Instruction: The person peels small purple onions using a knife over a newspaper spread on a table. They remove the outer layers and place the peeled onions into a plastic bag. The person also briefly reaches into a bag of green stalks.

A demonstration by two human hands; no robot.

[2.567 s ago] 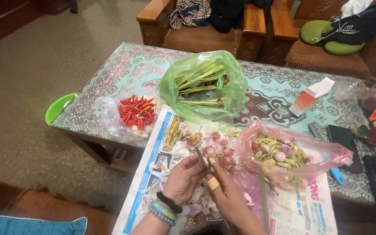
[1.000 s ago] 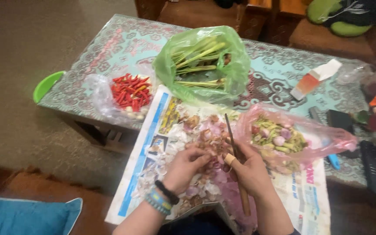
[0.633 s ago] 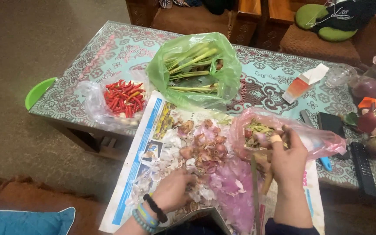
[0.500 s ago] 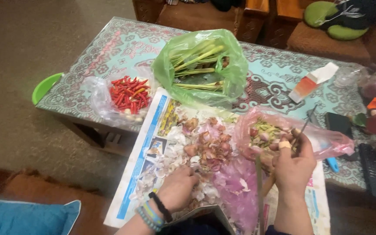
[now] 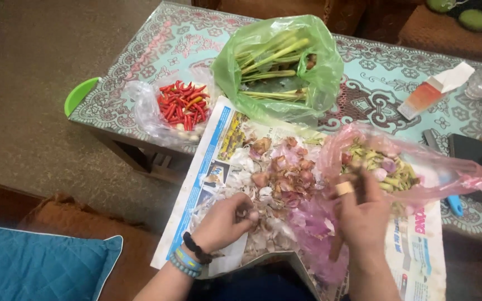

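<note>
left hand (image 5: pixel 224 220): down on the newspaper (image 5: pixel 207 184), fingers curled in and pinching at something small among the peels. Looks like a little bulb or clove, but I can't really tell what. Beaded bracelets on that wrist.
right hand (image 5: pixel 364 214): up at the mouth of the pink plastic bag (image 5: pixel 419 161), fingers clenched around a thin dark handle, looks like a knife but it's blurry. There's a tan plaster on one finger.
peel pile (image 5: pixel 283 175): papery shallot and garlic skins, pink, brown and white, heaped in the middle of the newspaper between my two hands.
pink bag contents: peeled shallots and pale green trimmings, just past my right knuckles.
green plastic bag (image 5: pixel 277 64): lying open further back on the table, full of long lemongrass stalks, touching the top edge of the newspaper.
red chillies (image 5: pixel 182 106): in a clear plastic bag left of the green one, near the table corner.
table (image 5: pixel 375 89): low, covered with a patterned teal cloth.
green bowl (image 5: pixel 79 95): its rim pokes out at the far left corner.
far right: small white and orange carton (image 5: pixel 433 92), dark phone-like slab (image 5: pixel 467 150), well away from both hands.
</note>
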